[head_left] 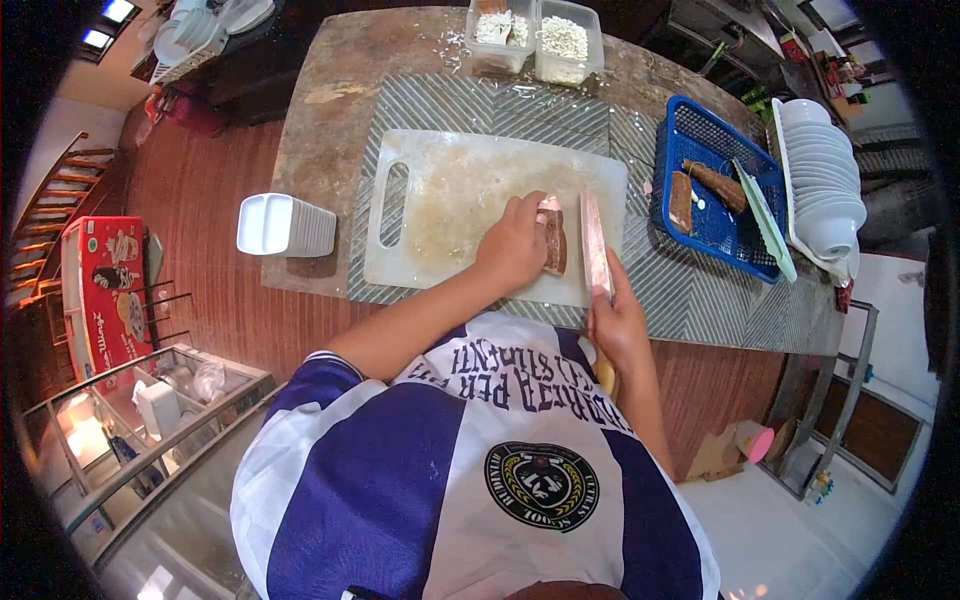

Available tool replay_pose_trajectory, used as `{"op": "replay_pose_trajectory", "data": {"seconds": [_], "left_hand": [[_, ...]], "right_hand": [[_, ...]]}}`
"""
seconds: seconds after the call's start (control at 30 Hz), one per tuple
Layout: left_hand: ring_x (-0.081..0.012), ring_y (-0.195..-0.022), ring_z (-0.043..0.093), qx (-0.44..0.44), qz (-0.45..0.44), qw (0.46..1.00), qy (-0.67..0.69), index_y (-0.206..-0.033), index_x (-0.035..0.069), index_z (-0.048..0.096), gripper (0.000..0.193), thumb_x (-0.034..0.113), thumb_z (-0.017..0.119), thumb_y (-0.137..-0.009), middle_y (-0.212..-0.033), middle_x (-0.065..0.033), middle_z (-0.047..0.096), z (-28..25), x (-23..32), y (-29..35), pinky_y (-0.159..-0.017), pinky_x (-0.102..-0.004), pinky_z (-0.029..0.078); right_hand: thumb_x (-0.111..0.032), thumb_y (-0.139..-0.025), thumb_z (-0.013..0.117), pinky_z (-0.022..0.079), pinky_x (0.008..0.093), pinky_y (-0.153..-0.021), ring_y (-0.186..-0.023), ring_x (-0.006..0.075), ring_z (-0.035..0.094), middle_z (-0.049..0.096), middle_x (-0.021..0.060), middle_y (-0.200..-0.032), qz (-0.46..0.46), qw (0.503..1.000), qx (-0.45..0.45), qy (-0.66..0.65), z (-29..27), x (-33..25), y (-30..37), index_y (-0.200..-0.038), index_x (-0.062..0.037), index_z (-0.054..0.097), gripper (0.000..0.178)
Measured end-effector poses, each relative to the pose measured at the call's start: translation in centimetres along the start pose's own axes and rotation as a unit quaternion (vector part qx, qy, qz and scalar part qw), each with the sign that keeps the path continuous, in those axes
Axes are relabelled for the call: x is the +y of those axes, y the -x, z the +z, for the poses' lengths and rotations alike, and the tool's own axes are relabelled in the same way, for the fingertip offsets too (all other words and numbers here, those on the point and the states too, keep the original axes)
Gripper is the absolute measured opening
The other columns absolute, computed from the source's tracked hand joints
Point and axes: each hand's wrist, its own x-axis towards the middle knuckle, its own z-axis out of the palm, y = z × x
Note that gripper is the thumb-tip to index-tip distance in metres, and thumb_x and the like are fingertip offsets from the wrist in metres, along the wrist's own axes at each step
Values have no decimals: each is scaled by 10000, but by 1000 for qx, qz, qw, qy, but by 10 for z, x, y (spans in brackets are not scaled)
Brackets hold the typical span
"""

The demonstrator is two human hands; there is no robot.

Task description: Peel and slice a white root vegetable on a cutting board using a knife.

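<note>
Brown root piece [555,243] on white cutting board [460,180]; probably firm, fairly light, might roll; best held by its sides. Left hand [513,245] pinches it; right hand [618,318] grips knife [594,240], blade just beside root.

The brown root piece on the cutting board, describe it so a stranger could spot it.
On the wooden table, a striped mat bears a large white cutting board. Toward its right end, the left hand holds the brown root piece, left of the knife in the right hand. Unlike the two brown chunks in the blue basket, it lies on the board.
</note>
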Motion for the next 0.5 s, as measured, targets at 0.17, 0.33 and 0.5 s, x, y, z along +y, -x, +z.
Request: {"op": "replay_pose_trajectory", "data": {"seconds": [0.17, 0.33, 0.5], "left_hand": [[-461, -1085, 564, -45, -16, 997, 64, -1330, 52, 508, 349, 150, 502, -996, -1179, -262, 556, -9, 3, -3, -949, -507, 468], [-469, -1104, 553, -48, -23, 997, 63, -1333, 44, 504, 355, 137, 505, -990, -1177, -273, 551, -12, 6, -2, -976, -504, 455], [-464, -1116, 552, -37, -10, 997, 72, -1332, 38, 504, 359, 129, 514, -986, -1180, -272, 553, -9, -2, -1, -988, -498, 449]], "right_hand": [[-149, -992, 551, 519, 485, -742, -806, 460, 665, 669, 302, -1009, -101, 965, 115, 211, 5, 6, -42, -1378, -72, 547, 394], [-152, -965, 571, 513, 520, -835, -962, 469, 653, 678, 288, -1052, -144, 941, 149, 268, 16, 2, -71, -1311, -76, 606, 356], [-163, -954, 584, 514, 523, -863, -996, 456, 653, 685, 266, -1053, -124, 934, 174, 287, 22, 4, -81, -1293, -76, 628, 353]]}}
